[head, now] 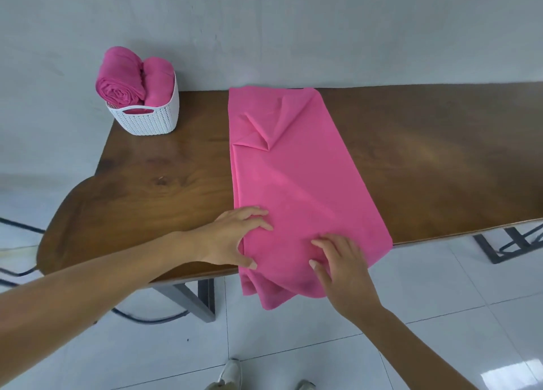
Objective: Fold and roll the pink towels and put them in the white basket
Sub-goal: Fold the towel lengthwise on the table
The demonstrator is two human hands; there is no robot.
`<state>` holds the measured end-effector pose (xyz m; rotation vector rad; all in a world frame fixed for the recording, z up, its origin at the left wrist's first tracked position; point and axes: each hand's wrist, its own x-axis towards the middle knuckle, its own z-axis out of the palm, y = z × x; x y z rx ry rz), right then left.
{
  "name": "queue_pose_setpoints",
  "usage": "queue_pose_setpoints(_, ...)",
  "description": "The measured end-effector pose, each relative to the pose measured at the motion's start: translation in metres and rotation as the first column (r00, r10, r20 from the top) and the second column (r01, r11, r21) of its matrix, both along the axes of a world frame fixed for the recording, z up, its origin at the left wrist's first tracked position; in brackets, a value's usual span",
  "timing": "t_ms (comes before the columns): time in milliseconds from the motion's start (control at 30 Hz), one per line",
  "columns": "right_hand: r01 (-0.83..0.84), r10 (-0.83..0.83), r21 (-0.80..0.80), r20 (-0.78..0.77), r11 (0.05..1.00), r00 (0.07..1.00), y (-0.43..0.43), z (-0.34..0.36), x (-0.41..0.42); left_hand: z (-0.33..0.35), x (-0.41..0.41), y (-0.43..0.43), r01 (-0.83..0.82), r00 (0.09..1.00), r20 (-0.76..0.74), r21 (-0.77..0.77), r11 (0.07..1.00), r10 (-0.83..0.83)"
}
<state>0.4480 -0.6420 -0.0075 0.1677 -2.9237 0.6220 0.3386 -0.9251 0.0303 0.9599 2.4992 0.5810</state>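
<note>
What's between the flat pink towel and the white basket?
Nothing visible: only bare table lies between the towel and the white basket. The left hand and right hand rest on the towel's near end. Two rolled towels sit in the basket, so room looks tight.

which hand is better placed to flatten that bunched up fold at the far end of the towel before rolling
Left, probably. The left hand rests on the left edge of the towel, and the bunched fold lies up that same side. The right hand rests nearer the overhanging end.
</note>
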Motion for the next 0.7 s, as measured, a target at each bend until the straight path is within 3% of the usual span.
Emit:
queue_pose_setpoints(233, -0.111, 0.108, -0.057, -0.050, 0.992, 0.993, 0.018, -0.007, -0.002, 0.009, 0.017, 0.003, -0.108, 0.994, 0.009, -0.072, 0.992, 0.109)
queue_pose_setpoints(500, -0.098, 0.077, -0.113, -0.177, 0.989, 0.981, 0.078, -0.011, 0.019, -0.010, 0.019, 0.090, -0.160, 0.959, -0.232, 0.016, 0.987, 0.159)
queue_pose_setpoints(567, -0.026, 0.010, -0.148, -0.110, 0.989, 0.994, 0.098, -0.017, 0.027, -0.016, 0.021, 0.116, -0.202, 0.945, -0.259, 0.024, 0.979, 0.201)
queue_pose_setpoints(700, 0.307, -0.196, -0.370, 0.308, 0.877, 0.931, 0.134, -0.035, 0.031, -0.029, 0.027, 0.143, -0.267, 0.912, -0.332, -0.033, 0.963, 0.241)
